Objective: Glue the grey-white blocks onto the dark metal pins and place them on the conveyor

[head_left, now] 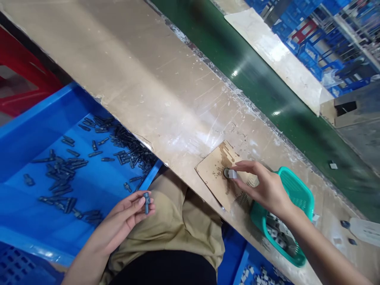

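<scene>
My left hand (130, 211) is closed around a small dark stepped metal pin (146, 202), held upright between thumb and fingers above my lap. Over the stained cardboard piece (212, 168), my right hand (264, 186) pinches a small light-grey metal block (232, 174) between thumb and fingertips. The block is at a small dark round cap or dish (226, 173) on the cardboard; whether they touch I cannot tell. Beside my right wrist stands a green plastic basket (310, 198) with similar grey blocks (280, 235) in it.
A large blue bin (35, 150) on the left holds many dark pins (62, 170). Another blue bin (242, 261) with small blocks is below the worktable (148, 87). A green conveyor belt (252, 75) runs behind. A white bottle (365, 230) lies at the right.
</scene>
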Demonstrator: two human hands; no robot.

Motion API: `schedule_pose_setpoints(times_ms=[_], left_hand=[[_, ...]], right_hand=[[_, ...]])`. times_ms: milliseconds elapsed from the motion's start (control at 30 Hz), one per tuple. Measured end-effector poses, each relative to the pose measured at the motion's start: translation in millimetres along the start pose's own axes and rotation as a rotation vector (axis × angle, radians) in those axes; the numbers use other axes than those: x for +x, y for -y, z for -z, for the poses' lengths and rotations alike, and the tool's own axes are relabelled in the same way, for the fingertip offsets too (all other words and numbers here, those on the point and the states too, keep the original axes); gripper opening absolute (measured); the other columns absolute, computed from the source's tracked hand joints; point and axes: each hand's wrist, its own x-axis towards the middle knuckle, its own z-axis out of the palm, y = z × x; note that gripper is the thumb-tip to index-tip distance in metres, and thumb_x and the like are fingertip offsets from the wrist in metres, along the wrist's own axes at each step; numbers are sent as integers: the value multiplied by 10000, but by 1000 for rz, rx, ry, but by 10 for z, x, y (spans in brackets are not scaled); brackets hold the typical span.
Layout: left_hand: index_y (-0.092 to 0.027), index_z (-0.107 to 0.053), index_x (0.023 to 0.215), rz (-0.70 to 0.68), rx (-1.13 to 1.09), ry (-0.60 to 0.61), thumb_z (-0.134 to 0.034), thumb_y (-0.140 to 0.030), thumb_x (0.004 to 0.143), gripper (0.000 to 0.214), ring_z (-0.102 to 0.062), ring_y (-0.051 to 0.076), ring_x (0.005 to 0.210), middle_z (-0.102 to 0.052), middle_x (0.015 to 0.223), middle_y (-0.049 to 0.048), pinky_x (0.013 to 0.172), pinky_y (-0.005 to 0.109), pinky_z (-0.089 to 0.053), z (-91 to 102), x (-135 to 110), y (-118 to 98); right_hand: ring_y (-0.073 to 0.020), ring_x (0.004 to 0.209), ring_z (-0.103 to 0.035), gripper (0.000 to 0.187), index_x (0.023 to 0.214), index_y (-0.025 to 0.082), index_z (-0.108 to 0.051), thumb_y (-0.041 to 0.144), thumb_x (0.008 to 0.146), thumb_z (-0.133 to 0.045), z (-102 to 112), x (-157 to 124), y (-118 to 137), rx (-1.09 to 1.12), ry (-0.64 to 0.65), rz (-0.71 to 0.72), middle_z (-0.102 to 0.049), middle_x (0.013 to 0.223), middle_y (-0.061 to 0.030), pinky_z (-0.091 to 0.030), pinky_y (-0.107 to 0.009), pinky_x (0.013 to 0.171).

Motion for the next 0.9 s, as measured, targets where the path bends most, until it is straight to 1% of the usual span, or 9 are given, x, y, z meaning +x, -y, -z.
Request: schedule_pose_setpoints(times_ms=[133,233,467,533,600,667,733,833,900], left_hand=[[-169,-701,852,-18,22,24,-807,-238,640,247,-686,166,769,-712,775,44,743,259,-602,-15,-9,-7],[-167,-690,843,-15,18,44,-807,-249,642,247,-685,163,766,-708,770,41,733,250,-600,-28,-6,-20],[-148,-656,869,9,31,35,-782,-209,675,239,-690,190,779,-698,786,54,715,271,-601,-63,-24,-45],[-148,-645,875,18,46,29,-766,-184,688,225,-686,198,794,-692,802,56,706,286,-602,-100,-52,-51],[-154,-639,897,24,53,61,-750,-170,704,224,-676,180,765,-679,803,45,679,284,-601,-158,-80,-51],[-158,-640,928,34,47,130,-738,-173,719,231,-663,158,731,-665,800,34,654,270,-596,-250,-100,-47],[-152,-647,927,65,27,217,-736,-181,724,223,-660,153,728,-655,787,27,648,261,-592,-388,-106,-41],[-139,-646,877,127,-39,356,-725,-191,739,168,-670,154,743,-655,761,22,676,254,-587,-679,-89,-23],[-134,-638,861,170,-96,467,-701,-190,764,128,-682,158,770,-671,771,30,720,263,-584,-900,-67,0]], right_hand=[[-226,963,-688,271,1083,241,-442,242,862,-598,-38,-18,-17,-15,-5,-5,-710,993,-74,-559,-362,800],[-234,961,-692,242,1044,246,-434,259,864,-597,-47,-15,-12,-35,-2,-6,-718,990,-80,-570,-355,775],[-260,965,-691,201,1010,250,-432,302,879,-575,-41,25,26,3,32,-30,-731,996,-90,-581,-387,757],[-268,953,-695,204,1001,250,-435,303,874,-585,-22,17,36,39,16,-56,-734,988,-95,-586,-380,717],[-275,934,-700,231,995,252,-444,305,852,-618,12,-7,46,88,-32,-107,-737,970,-92,-584,-381,701],[-284,940,-697,273,984,258,-459,315,815,-666,64,-39,66,189,-114,-175,-741,938,-80,-576,-398,724],[-293,958,-690,313,955,265,-475,322,767,-718,131,-69,107,359,-212,-241,-742,889,-62,-567,-408,743],[-294,937,-696,350,889,273,-484,301,703,-779,240,-102,213,608,-317,-337,-742,838,-34,-568,-398,735],[-285,917,-701,366,872,279,-489,288,679,-799,302,-126,295,700,-353,-377,-740,820,-17,-568,-399,752]])
